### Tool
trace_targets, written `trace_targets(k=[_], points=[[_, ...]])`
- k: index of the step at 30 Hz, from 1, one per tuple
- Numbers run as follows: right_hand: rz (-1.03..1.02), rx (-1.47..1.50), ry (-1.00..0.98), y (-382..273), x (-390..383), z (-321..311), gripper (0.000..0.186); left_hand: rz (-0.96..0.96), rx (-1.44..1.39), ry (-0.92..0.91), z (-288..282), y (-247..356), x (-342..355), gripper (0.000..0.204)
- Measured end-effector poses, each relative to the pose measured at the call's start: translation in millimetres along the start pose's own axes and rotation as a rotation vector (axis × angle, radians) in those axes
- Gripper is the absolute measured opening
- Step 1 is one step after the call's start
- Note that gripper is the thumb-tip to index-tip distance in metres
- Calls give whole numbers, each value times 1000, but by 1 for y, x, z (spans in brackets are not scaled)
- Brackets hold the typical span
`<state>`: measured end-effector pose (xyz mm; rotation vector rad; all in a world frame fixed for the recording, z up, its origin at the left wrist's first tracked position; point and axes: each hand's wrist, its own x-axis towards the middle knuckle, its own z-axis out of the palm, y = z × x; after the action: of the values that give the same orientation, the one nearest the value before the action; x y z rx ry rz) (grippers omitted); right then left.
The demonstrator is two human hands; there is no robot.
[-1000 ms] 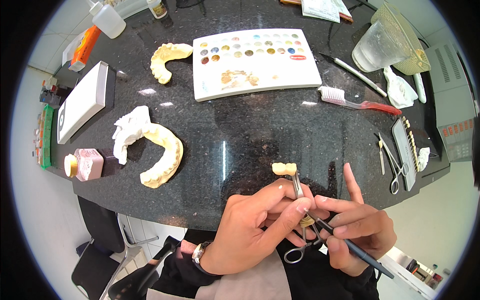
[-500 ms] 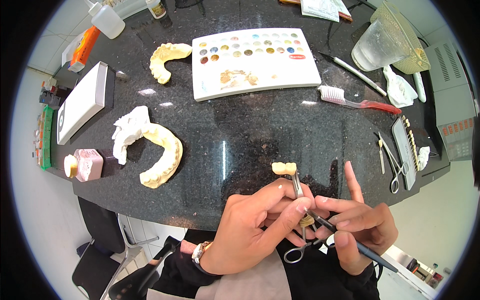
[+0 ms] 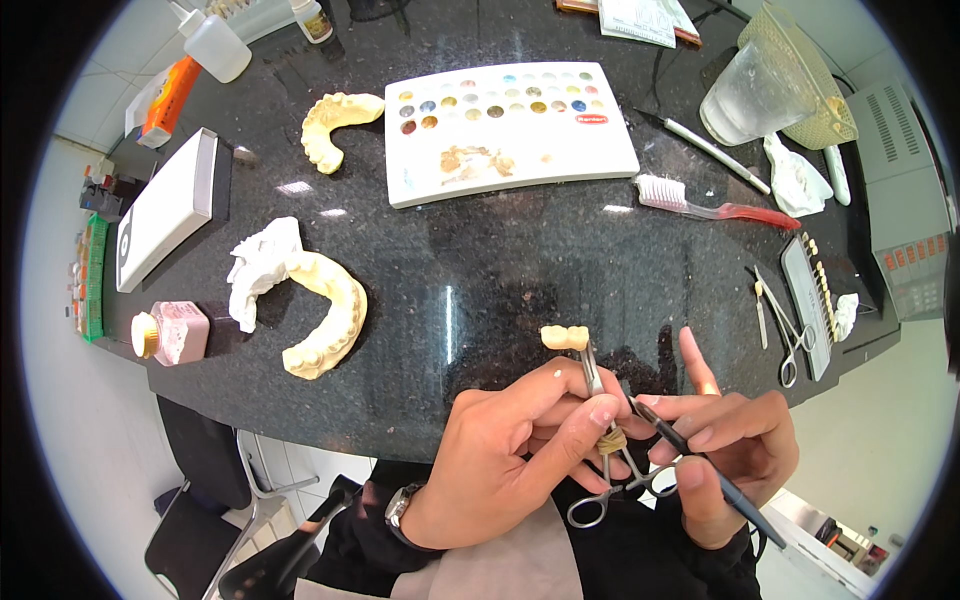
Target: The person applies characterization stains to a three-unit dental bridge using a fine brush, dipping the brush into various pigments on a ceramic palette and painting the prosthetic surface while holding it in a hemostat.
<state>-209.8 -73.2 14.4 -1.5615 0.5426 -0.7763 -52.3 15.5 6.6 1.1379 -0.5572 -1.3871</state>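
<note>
Black speckled stone surface (image 3: 480, 290), polished, carrying a dental bench layout.

Item, in hand: small cream tooth bridge (image 3: 565, 337), clamped in the tip of locking forceps (image 3: 603, 440), raised just above the surface near its front edge. The forceps keep fingers off the piece, so it can be turned freely.

Left hand (image 3: 510, 460): closed around the forceps shank, thumb and fingers pinching near the yellow band on the handles.

Right hand (image 3: 725, 455): closed on a dark slim brush (image 3: 690, 450), held pen-style, index finger raised; the tip points toward the forceps.

Item, ahead: white palette (image 3: 510, 130) with rows of coloured wells and brownish smears, within brush reach.

Item, left: two cream plaster jaw casts (image 3: 325, 320), one near the palette, one beside a white plaster lump.

Item, far left: pink jar (image 3: 180, 333) with a yellow cap, and a white flat box (image 3: 165, 220).

Item, right: red-handled toothbrush (image 3: 715, 205), clear cup (image 3: 755, 90), a second pair of forceps (image 3: 785, 335) beside a shade-tab strip.
</note>
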Motion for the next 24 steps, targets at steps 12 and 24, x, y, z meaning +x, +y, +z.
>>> trace_targets(k=[12, 24], points=[[-36, -74, 101, 2, -3, -12, 18, -125, -130, -39, -1, 3, -1, 21], [-196, -166, 579, 3, -4, -32, 23, -45, -7, -28, 2, 0, 2, 19]])
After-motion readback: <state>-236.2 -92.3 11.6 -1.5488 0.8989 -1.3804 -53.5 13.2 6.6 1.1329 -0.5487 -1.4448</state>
